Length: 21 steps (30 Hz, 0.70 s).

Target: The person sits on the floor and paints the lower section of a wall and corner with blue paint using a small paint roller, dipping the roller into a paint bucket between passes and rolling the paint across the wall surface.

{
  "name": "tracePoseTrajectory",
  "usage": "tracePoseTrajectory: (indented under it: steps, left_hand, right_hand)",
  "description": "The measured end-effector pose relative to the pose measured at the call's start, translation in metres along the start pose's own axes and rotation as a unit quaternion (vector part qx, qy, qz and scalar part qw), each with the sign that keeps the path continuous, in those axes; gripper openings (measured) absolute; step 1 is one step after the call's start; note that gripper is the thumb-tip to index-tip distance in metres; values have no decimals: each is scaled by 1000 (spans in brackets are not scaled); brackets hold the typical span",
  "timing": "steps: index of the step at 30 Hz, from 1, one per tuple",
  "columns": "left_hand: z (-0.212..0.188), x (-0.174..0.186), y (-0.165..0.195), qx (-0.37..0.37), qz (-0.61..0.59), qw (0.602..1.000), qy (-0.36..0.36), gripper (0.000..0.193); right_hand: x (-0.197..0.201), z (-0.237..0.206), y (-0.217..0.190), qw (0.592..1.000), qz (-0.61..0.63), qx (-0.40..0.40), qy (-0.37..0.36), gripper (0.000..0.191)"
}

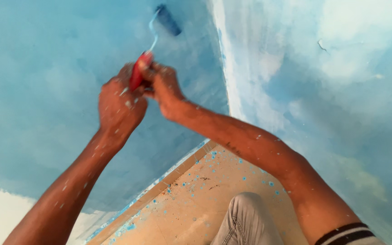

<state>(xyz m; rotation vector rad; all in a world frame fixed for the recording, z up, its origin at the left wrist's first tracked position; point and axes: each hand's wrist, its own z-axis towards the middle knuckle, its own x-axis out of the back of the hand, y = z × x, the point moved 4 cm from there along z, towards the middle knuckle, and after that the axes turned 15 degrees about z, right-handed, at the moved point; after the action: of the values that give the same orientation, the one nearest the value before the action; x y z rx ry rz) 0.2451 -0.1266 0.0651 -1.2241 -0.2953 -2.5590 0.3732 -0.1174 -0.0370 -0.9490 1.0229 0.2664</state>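
In the head view, both hands are closed together around the red handle (138, 75) of a paint roller, a little left of the picture centre. The left hand (120, 105) grips the lower part, and the right hand (164, 86) wraps just beside it at 3 o'clock, touching it; two hands likely give more pressure and a steadier stroke. From the handle a thin bent metal frame, coated with pale blue paint, goes toward 12 o'clock to the dark blue roller sleeve (168, 19), which lies against the blue wall (41, 90). The sleeve looks soft and wet, but it is blurred. The wall paint is uneven and cloudy. At 6 o'clock the tan floor (196, 204) carries blue paint drops, and a grey trouser knee (246, 218) shows
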Motion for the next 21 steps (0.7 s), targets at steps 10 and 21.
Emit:
tracePoseTrajectory:
  steps: [10, 21]
  left_hand:
    - [69, -71, 48, 35, -17, 999, 37, 22]
    - [-35, -35, -4, 36, 59, 997, -45, 54]
  right_hand:
    - [56, 40, -89, 995, -25, 92, 22, 37]
    - [36, -22, 26, 999, 5, -38, 20, 32]
